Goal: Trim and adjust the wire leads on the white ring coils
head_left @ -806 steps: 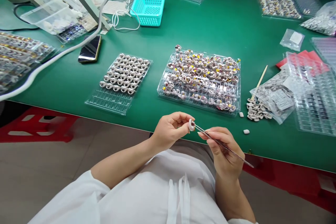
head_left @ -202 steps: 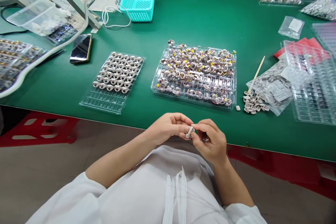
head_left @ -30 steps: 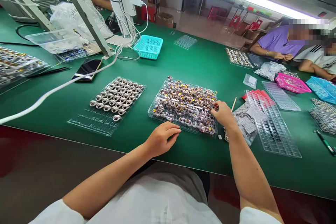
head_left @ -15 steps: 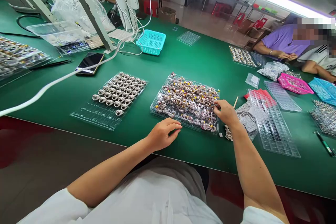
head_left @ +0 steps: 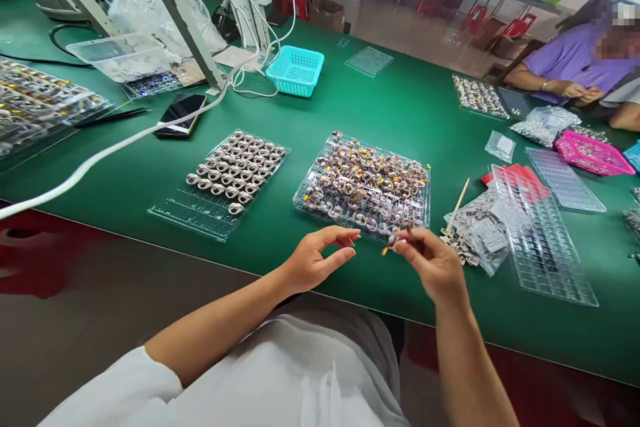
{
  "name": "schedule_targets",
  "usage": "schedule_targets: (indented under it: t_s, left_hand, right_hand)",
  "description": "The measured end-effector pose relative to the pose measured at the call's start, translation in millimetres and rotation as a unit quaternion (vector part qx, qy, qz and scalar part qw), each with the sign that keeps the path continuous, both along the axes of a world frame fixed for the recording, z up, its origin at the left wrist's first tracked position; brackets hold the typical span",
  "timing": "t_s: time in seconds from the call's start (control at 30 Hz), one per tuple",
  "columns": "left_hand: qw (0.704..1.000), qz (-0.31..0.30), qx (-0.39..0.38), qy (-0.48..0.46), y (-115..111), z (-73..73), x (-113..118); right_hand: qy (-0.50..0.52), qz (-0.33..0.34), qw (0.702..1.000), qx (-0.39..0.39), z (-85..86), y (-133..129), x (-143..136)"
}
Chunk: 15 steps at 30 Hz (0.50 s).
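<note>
My right hand pinches a small electronic part with a yellow tab, just off the near right corner of a clear tray. Many similar ring-shaped parts with yellow tabs fill that tray. Close to the tray's front edge, my left hand hovers with thumb and fingers apart, holding nothing. Farther left lies another clear tray, with rows of beige ring-shaped pieces in its far part. Beside my right hand, loose beige pieces lie by a plastic bag of small parts.
A white cable crosses the left side near a phone. A turquoise basket stands at the back. On the right are a wooden stick, an overhanging clear tray and a pink basket. A person in purple sits beyond.
My right hand has come back from the tray toward me and now has a small part in its fingertips. My left hand's fingers have spread wider. The view has shifted slightly.
</note>
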<state>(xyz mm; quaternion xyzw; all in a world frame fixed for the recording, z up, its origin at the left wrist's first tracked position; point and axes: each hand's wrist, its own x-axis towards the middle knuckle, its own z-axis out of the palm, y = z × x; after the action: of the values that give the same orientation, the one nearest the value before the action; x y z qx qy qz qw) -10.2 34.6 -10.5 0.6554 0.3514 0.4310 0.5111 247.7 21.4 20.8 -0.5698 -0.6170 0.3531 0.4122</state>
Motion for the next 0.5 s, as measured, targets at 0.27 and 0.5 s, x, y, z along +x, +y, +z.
schedule_targets:
  t_s: [0.27, 0.5]
  left_hand:
    - [0.93, -0.175, -0.291, -0.14, -16, 8.5, 9]
    - [0.91, -0.171, -0.356, -0.127, -20, 6.6, 5]
  right_hand:
    - [0.113, 0.0, 0.993, 0.032, -29.8, -69, -60]
    - [0.138, -0.011, 0.99, 0.034, -43.6, -76, -64]
